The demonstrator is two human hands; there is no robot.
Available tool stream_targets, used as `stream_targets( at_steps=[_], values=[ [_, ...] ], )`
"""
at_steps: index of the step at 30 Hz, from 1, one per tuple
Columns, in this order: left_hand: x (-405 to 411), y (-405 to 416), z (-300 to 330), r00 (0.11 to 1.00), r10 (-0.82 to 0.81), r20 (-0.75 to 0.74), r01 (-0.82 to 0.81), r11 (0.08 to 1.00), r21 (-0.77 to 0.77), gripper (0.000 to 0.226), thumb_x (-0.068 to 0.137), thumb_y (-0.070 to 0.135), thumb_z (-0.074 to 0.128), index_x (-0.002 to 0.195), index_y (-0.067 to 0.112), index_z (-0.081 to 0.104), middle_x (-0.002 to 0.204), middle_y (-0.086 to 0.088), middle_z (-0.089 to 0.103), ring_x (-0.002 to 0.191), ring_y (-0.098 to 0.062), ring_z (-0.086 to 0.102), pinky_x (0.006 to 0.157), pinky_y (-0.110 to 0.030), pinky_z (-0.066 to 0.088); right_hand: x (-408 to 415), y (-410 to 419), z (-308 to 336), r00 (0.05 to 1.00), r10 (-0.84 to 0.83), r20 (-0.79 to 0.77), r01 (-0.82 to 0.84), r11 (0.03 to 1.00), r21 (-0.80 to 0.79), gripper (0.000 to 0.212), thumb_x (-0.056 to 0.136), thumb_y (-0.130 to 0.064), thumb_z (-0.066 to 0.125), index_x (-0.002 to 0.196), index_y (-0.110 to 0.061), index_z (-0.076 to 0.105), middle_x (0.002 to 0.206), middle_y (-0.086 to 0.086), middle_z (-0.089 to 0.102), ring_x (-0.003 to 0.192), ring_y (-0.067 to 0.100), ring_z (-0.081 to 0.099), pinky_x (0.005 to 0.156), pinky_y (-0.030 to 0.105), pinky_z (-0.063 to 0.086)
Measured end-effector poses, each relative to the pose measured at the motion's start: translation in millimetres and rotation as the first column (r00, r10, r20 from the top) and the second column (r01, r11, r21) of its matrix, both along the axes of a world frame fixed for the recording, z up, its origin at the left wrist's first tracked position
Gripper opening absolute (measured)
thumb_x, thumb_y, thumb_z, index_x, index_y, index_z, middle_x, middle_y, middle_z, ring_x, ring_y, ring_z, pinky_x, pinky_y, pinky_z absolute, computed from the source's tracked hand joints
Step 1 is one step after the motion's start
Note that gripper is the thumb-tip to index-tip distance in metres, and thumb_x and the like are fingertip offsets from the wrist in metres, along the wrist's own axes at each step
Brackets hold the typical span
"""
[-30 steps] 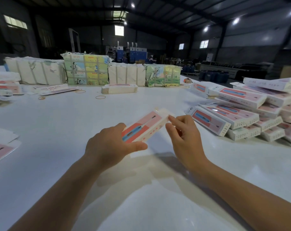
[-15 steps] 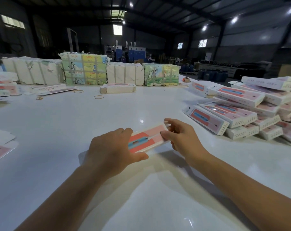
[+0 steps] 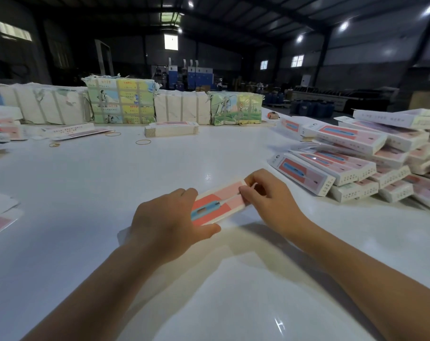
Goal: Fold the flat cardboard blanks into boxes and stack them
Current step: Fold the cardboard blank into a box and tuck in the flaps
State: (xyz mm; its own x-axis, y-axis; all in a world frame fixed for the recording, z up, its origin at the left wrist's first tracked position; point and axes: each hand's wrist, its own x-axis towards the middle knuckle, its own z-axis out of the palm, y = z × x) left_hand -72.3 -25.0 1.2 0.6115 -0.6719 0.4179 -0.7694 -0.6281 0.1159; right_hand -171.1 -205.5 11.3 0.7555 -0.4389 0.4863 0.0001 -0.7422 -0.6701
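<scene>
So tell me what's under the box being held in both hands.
Below the box lies the white table, which also carries the hands' shadow. The left hand wraps its near end and the right hand pinches its far end, so the box's underside is hidden.

Dim hall, ceiling-lamp glare on glossy table [image 3: 135,193], wide-angle edge distortion.

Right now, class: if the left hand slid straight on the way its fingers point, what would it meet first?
Probably the right hand, pinching the far end of the box that the left hand holds; depth is uncertain.
</scene>
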Motion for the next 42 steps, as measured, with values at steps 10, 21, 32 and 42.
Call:
stream_targets(
  at_steps=[10,21,32,42],
  values=[
    [-9,-4,2,0.995,0.030,-0.092,-0.035,0.998,-0.054,0.050,0.070,0.081,0.045,0.092,0.037,0.035,0.080,0.016,0.044,0.071,-0.007,0.050,0.051,-0.015,0.030,15,6,-4,0.961,0.122,0.249,-0.274,0.271,0.923,0.009,0.084,-0.002,0.063,0.093,-0.005,0.061,0.073,0.009,0.070,0.065,0.020,0.070,0.054,0.027,0.056],
    [-9,-6,1,0.999,0.049,0.019,-0.048,0.998,-0.032,0.059,0.076,0.076,0.044,0.113,0.030,0.038,0.104,0.014,0.055,0.081,-0.009,0.056,0.065,-0.018,0.045,7,25,-7,0.996,0.060,0.067,-0.076,0.959,0.271,0.035,0.100,-0.033,0.043,0.095,-0.011,0.070,0.082,0.001,0.072,0.069,0.013,0.064,0.070,0.026,0.054],
    [-5,-2,-2,0.969,-0.009,0.245,0.054,0.983,-0.176,0.055,0.066,0.064,0.069,0.098,0.021,0.059,0.079,0.007,0.065,0.064,-0.016,0.061,0.048,-0.021,0.033,6,16,0,0.953,0.201,0.227,-0.303,0.692,0.656,0.043,0.096,-0.005,0.046,0.075,-0.022,0.079,0.087,0.009,0.075,0.083,0.022,0.072,0.070,0.027,0.058],
    [-7,-4,0,0.931,-0.031,0.364,0.091,0.985,-0.148,0.057,0.054,0.055,0.082,0.087,0.012,0.065,0.063,0.001,0.061,0.047,-0.019,0.055,0.039,-0.022,0.032,-3,25,3,0.985,0.101,0.141,-0.146,0.920,0.364,0.052,0.093,-0.003,0.038,0.074,-0.032,0.077,0.078,-0.007,0.074,0.077,0.015,0.070,0.076,0.031,0.058]
  ],
)
